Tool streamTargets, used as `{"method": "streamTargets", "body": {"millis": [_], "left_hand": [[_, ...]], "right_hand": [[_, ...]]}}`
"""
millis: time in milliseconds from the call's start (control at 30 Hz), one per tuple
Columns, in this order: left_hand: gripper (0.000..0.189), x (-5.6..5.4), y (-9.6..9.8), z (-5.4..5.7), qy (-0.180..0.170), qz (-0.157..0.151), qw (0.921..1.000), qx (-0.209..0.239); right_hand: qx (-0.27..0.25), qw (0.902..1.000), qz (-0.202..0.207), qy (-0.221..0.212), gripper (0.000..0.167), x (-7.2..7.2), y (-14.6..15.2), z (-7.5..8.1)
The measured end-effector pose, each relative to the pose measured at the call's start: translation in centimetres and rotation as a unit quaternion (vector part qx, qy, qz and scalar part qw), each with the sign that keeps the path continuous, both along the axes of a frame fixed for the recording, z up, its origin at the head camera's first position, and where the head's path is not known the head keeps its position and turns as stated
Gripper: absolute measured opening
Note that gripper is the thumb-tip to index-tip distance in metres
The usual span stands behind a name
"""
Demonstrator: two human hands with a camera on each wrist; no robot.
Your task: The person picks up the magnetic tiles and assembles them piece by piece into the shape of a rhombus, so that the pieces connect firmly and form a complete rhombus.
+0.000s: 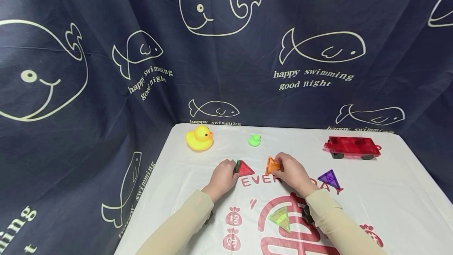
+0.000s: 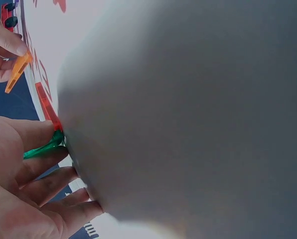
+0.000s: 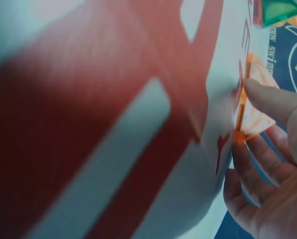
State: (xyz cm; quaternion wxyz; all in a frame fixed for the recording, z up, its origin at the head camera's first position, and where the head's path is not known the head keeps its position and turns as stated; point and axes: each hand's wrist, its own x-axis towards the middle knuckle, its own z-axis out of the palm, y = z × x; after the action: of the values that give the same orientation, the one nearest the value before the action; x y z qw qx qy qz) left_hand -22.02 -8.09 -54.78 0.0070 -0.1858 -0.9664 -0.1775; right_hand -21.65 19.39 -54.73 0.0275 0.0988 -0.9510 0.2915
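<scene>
Between thumb and finger my left hand [image 1: 223,176] pinches a green translucent tile [image 2: 45,149], mostly hidden by the hand in the head view. A red triangular tile [image 1: 245,169] lies right against the green one, low at the table. My right hand [image 1: 291,171] grips an orange triangular tile [image 1: 272,165] by its edges, a short way to the right of the red tile. In the right wrist view the orange tile [image 3: 255,99] stands tilted up from the white cloth, with the thumb on one side.
A purple triangle [image 1: 330,179] lies right of my right hand, and a yellow-green triangle [image 1: 281,218] lies nearer, between the forearms. Along the back stand a yellow duck [image 1: 199,139], a small green duck [image 1: 254,140] and a red wheeled car base [image 1: 354,147]. A dark curtain [image 1: 226,70] hangs behind.
</scene>
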Motion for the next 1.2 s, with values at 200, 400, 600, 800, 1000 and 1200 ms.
{"method": "streamTargets", "body": {"millis": [200,400,600,800,1000,1200], "left_hand": [[0.029,-0.1,0.0,-0.1,0.002,-0.002,1.0,-0.005],[0.032,0.0,0.0,-0.1,-0.003,0.0,1.0,-0.004],[0.034,0.1,0.1,0.2,-0.006,0.003,1.0,-0.005],[0.032,0.0,0.0,0.1,-0.003,0.002,1.0,-0.006],[0.03,0.0,0.0,0.1,-0.005,0.003,1.0,-0.008],[0.031,0.0,0.1,0.2,-0.005,0.001,1.0,-0.007]], "right_hand": [[0.012,0.9995,-0.019,0.023,0.048,0.0,-1.2,-0.1],[0.039,0.9985,-0.029,0.026,0.049,-0.1,-2.3,-0.1],[0.037,0.9982,-0.04,0.025,0.041,-0.2,-3.2,0.0],[0.029,0.9982,-0.038,0.036,0.035,-0.4,-3.8,-0.1],[0.01,0.9984,-0.031,0.046,0.018,-0.5,-4.6,-0.1],[-0.004,0.9992,-0.02,0.036,0.008,-0.4,-5.5,0.3]]}}
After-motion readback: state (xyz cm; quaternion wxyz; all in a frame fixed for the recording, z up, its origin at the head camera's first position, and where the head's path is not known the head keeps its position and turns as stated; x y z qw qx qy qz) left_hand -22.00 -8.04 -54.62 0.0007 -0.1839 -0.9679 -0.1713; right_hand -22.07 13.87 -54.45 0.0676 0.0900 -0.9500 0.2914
